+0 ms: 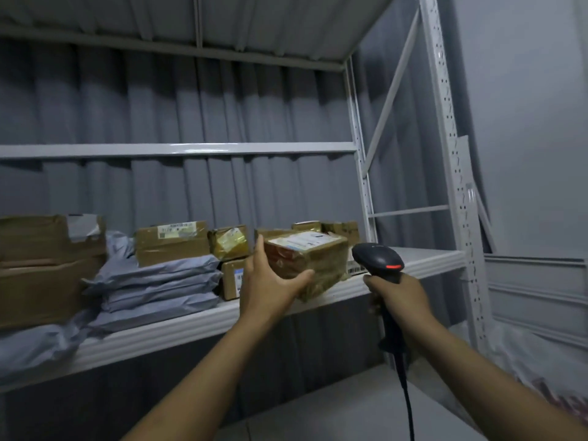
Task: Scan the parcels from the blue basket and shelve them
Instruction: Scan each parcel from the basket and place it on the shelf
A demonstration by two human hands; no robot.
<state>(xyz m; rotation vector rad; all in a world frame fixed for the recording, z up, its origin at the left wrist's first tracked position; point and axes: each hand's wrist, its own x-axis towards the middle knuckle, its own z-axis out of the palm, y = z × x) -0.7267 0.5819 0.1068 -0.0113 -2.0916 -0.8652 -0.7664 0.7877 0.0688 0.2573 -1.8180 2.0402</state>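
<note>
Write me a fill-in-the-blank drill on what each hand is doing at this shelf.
1. The left hand holds a taped brown ____ at the white shelf.
2. The right hand grips a black, corded ____.
3. The stacked grey mailer bags lie on the shelf to the ____ of both hands.

Missing words: parcel; scanner; left.

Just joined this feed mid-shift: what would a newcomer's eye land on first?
The left hand holds a tape-wrapped brown parcel at the front edge of the white shelf, centre frame. Just right of it, the right hand grips a black corded scanner with a red strip on its head. Left along the shelf lie stacked grey mailer bags and cardboard boxes.
</note>
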